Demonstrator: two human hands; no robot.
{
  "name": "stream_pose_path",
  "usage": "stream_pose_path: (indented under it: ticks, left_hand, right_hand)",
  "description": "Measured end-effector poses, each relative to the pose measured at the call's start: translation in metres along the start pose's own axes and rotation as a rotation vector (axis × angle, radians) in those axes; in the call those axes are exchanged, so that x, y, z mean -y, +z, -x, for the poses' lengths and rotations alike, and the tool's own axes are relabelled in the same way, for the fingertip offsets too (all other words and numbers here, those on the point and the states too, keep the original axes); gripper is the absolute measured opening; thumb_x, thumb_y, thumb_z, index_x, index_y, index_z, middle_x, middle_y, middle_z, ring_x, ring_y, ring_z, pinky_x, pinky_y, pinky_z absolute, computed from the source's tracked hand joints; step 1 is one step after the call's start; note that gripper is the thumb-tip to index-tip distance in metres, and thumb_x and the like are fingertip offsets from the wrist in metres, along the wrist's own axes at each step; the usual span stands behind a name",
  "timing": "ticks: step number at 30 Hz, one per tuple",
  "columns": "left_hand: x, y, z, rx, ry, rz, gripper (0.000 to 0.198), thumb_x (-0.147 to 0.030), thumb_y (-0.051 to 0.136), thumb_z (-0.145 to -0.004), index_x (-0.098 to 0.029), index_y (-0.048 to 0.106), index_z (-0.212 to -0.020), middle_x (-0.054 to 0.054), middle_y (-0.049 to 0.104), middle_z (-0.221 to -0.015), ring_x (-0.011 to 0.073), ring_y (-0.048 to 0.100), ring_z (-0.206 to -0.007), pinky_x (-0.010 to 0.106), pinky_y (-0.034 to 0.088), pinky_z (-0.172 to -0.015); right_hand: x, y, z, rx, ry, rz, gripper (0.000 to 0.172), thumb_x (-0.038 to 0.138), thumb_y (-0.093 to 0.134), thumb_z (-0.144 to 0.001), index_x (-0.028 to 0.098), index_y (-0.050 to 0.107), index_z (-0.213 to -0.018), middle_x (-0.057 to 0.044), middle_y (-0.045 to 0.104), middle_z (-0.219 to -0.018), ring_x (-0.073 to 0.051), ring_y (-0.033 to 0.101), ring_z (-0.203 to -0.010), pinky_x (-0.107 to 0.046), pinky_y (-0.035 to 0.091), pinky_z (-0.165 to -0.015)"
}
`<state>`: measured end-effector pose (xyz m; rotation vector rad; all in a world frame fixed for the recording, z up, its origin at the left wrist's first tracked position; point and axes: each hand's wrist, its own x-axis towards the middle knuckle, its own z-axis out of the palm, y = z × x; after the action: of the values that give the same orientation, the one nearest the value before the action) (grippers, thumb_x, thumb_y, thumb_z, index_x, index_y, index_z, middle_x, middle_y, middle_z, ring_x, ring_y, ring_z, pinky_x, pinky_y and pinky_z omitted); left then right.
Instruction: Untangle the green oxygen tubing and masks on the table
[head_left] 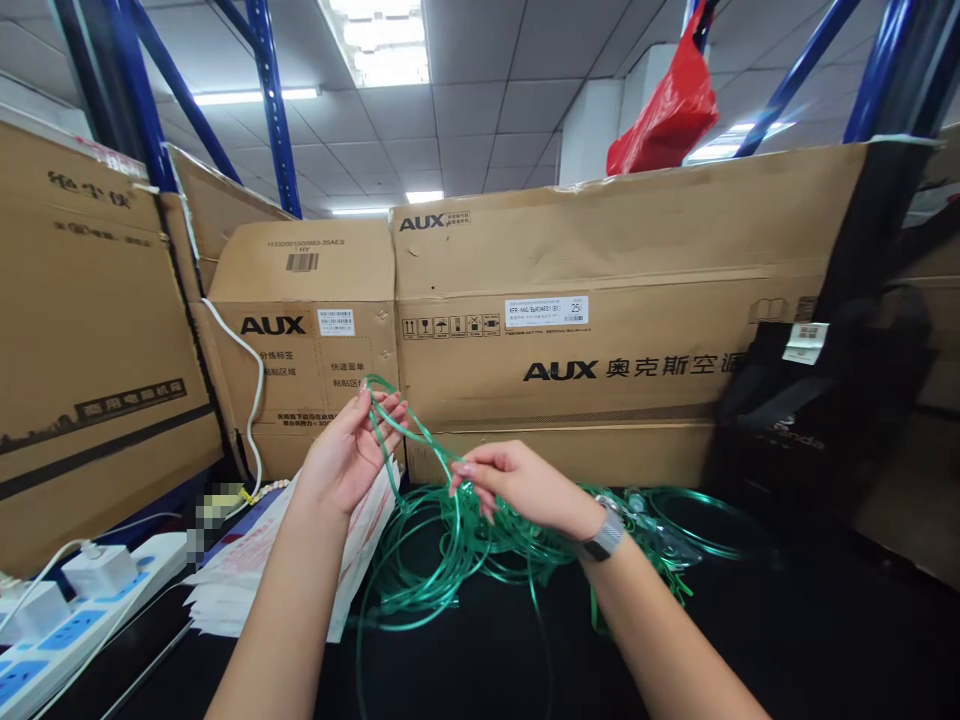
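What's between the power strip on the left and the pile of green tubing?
In the head view, a stack of white paper pouches lies between the power strip and the green tubing; the left forearm crosses over it.

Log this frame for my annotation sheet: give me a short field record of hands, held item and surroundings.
left hand: raised, loop of green tubing over its fingers
right hand: pinching a strand of the same tubing
tubing: tangled pile on black table
wrist: watch on right
left side: white packets, power strip
behind: AUX cartons, red bag
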<state>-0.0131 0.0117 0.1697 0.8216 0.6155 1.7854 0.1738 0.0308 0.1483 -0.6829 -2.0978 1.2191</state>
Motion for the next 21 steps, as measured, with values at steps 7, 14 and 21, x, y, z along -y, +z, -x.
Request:
stream_pose_path:
  ticks: [7,14,21]
  left_hand:
    - [-0.01,-0.02,-0.006,-0.156,0.191,-0.319,0.011,-0.019,0.062,-0.075,-0.01,0.066,-0.072,0.004,0.067,-0.05,0.0093,0.061,-0.04,0.011,0.041,-0.035]
    - [-0.033,-0.023,0.008,-0.222,0.453,-0.386,0.016,-0.025,0.063,-0.071,-0.011,0.068,-0.074,0.0,0.064,-0.047,0.006,0.055,-0.037,0.01,0.038,-0.035]
    - [-0.048,-0.013,0.029,-0.274,0.677,-0.309,0.011,-0.014,0.058,-0.074,-0.01,0.067,-0.072,-0.002,0.062,-0.048,0.0048,0.051,-0.038,0.012,0.036,-0.035]
  right_hand:
    - [0.009,-0.04,0.016,-0.369,-0.069,-0.016,0.025,0.035,0.043,-0.081,0.016,0.059,-0.077,0.009,0.038,-0.042,-0.007,0.038,-0.038,-0.022,0.038,-0.045]
    - [-0.017,-0.07,0.01,-0.916,-0.088,0.224,0.036,0.045,0.041,-0.079,0.014,0.06,-0.079,0.005,0.041,-0.041,-0.01,0.041,-0.037,-0.023,0.035,-0.043]
    - [-0.051,-0.092,0.004,-1.207,0.012,0.27,0.054,0.05,0.012,-0.086,0.013,0.05,-0.099,0.004,0.042,-0.046,-0.014,0.045,-0.038,-0.027,0.041,-0.044]
